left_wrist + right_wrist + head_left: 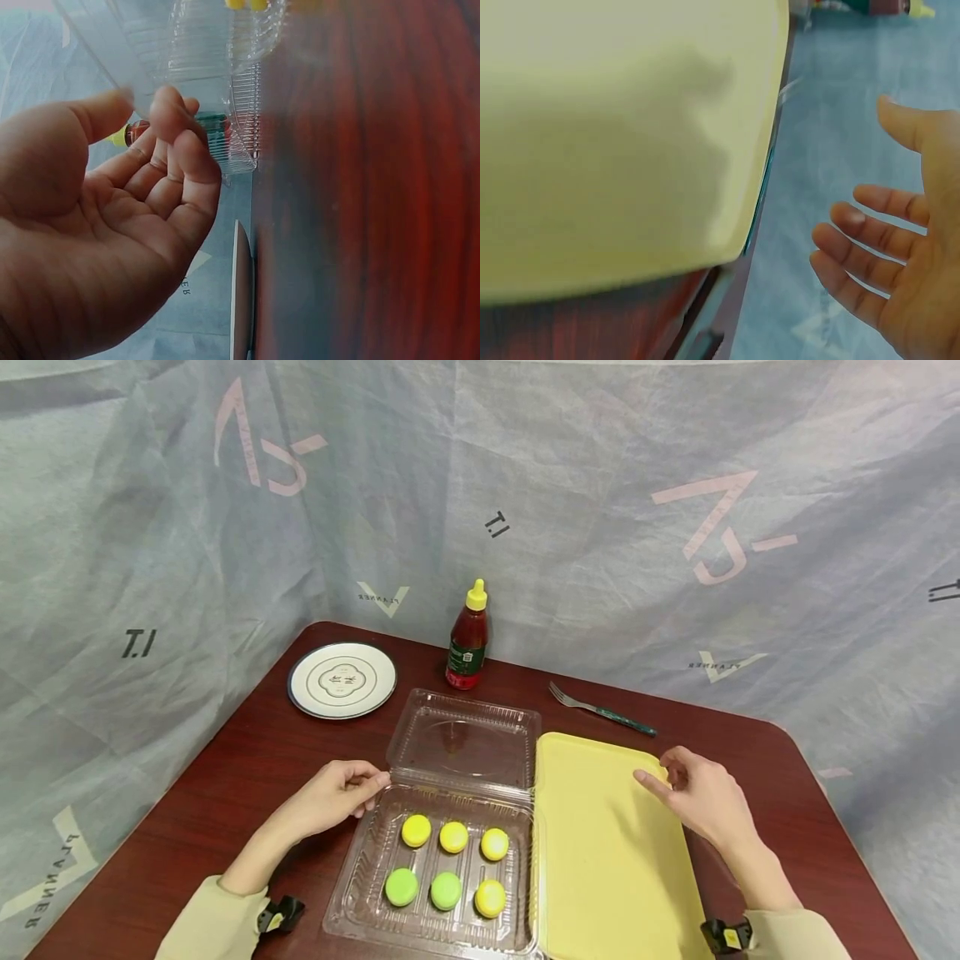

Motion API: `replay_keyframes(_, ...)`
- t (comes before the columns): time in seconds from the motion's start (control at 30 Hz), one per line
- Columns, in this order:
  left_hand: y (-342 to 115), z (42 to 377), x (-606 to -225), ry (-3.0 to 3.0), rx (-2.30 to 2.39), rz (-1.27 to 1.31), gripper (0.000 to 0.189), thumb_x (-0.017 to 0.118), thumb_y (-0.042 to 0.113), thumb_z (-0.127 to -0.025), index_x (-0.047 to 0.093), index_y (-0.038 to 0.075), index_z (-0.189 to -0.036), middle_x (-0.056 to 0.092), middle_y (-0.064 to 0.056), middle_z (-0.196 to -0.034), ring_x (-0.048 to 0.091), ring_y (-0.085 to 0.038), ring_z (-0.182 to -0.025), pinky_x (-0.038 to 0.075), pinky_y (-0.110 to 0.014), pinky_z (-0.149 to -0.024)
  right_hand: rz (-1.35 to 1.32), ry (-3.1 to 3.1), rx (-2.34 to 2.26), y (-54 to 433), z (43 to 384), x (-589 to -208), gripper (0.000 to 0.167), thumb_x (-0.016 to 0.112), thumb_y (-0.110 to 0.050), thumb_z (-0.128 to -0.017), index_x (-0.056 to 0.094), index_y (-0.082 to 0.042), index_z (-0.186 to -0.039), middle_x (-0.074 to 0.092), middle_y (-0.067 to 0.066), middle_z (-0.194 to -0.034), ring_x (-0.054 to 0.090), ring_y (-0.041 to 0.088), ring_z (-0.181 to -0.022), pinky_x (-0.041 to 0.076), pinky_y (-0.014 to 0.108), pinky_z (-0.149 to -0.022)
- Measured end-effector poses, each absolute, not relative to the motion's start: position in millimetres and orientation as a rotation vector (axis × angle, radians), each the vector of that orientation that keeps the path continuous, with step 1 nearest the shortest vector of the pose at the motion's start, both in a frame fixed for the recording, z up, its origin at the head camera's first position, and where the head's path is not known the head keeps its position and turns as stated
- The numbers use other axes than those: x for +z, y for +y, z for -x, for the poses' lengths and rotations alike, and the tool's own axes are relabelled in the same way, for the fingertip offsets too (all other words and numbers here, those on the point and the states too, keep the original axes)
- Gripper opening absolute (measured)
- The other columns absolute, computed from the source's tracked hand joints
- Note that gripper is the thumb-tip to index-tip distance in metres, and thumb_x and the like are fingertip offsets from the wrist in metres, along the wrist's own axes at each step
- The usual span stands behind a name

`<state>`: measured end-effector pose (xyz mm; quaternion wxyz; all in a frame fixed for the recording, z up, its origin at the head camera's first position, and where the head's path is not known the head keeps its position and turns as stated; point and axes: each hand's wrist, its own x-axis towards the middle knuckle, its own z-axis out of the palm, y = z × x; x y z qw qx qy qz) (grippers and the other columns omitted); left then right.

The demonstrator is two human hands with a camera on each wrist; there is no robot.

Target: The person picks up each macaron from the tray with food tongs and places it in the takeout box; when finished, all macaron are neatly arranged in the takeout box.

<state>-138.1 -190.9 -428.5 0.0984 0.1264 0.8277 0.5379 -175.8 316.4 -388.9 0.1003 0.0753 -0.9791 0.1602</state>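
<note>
A clear plastic clamshell container lies with its lid folded back on the table. In its base sit several yellow macarons and two green macarons. My left hand pinches the container's left edge near the hinge between thumb and forefinger; the left wrist view shows the plastic rim running to the fingertips. Beside the container lies a yellow tray, touching or nearly touching its right side. Over the tray's far right corner hovers my right hand, fingers loosely bent and holding nothing.
A white plate with a dark rim lies at the far left. Behind the lid stands a red sauce bottle with a yellow cap. A fork with a green handle rests beyond the tray. Grey cloth hangs behind the dark red table.
</note>
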Motion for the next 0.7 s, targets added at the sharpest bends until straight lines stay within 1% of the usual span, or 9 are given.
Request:
replay_keyframes(0.13, -192, 138, -428, 2.479, 1.575, -0.353, 0.027, 0.058, 0.025, -0.103, 0.069, 0.000, -0.097, 0.057, -0.003, -0.068, 0.056, -0.018, -0.061, 0.046, -0.026, -0.056, -0.260, -2.898, 0.525, 301, 179, -387, 0.048, 0.068, -0.060, -0.087, 0.063, -0.014, -0.098, 0.055, -0.002, -0.075, 0.050, 0.016, -0.063, 0.037, 0.033, -0.056)
replay_keyframes(0.3, -192, 138, -427, 2.491, 1.589, -0.295, 0.026, 0.059, 0.025, -0.102, 0.069, 0.002, -0.097, 0.057, -0.004, -0.068, 0.055, -0.016, -0.061, 0.045, -0.025, -0.057, -0.290, -2.888, 0.591, 282, 183, -388, 0.047, 0.068, -0.058, -0.088, 0.065, -0.013, -0.101, 0.060, -0.003, -0.073, 0.055, 0.014, -0.066, 0.042, 0.034, -0.058)
replay_keyframes(0.5, -193, 140, -427, 2.484, 1.628, -0.302, 0.027, 0.058, 0.022, -0.103, 0.069, -0.002, -0.103, 0.059, -0.005, -0.070, 0.056, -0.016, -0.061, 0.048, -0.027, -0.058, -0.337, -2.869, 0.656, 262, 190, -395, 0.044, 0.068, -0.056, -0.090, 0.066, -0.013, -0.100, 0.062, -0.004, -0.071, 0.057, 0.013, -0.066, 0.044, 0.033, -0.059)
replay_keyframes(0.7, -194, 144, -426, 2.502, 1.660, -0.231, 0.029, 0.058, 0.024, -0.103, 0.068, -0.004, -0.106, 0.061, -0.006, -0.073, 0.058, -0.016, -0.064, 0.052, -0.029, -0.061, -0.363, -2.874, 0.746, 243, 195, -402, 0.044, 0.066, -0.053, -0.092, 0.068, -0.010, -0.102, 0.062, -0.004, -0.071, 0.056, 0.012, -0.064, 0.044, 0.033, -0.057)
